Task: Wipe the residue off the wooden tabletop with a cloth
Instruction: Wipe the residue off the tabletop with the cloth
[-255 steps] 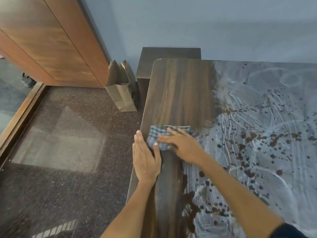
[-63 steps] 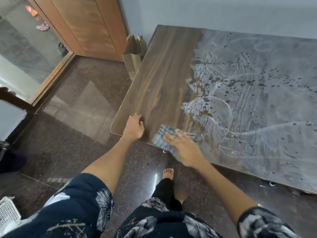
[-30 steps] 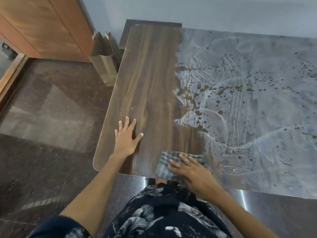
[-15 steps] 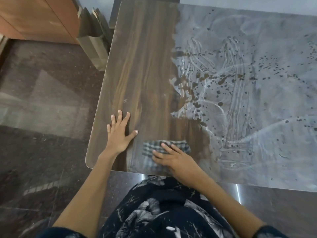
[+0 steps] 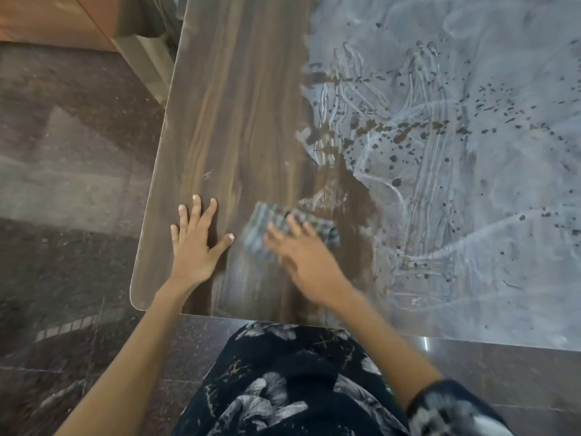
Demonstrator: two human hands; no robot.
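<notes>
Near the front left corner of the table, our right hand (image 5: 309, 258) lies flat with straight fingers pressing down on the folded blue-and-grey checked cloth (image 5: 283, 223); both are blurred, so we cannot tell how the thumb sits. The cloth rests on the dark, streaky-grained wooden tabletop (image 5: 239, 121), just beside the edge of the pale grey-white residue (image 5: 440, 184) that covers the surface to the right and is flecked with dark brown spots. We judge the cloth to be soft, light and limp, likely to bunch or slide out from under the palm, so it is best held by spreading the fingers over its middle and pressing down rather than pinching a corner. The residue looks like a thin smeared film, so it may streak rather than lift cleanly. Our left hand (image 5: 196, 243) is spread open, palm down on the bare wood just beside the cloth, bracing us. Farther out, the beige paper bag (image 5: 147, 64) stands on the dark speckled stone floor (image 5: 72, 184) by the table's left edge; its opening is cut off at the top, so we cannot tell what it holds.
</notes>
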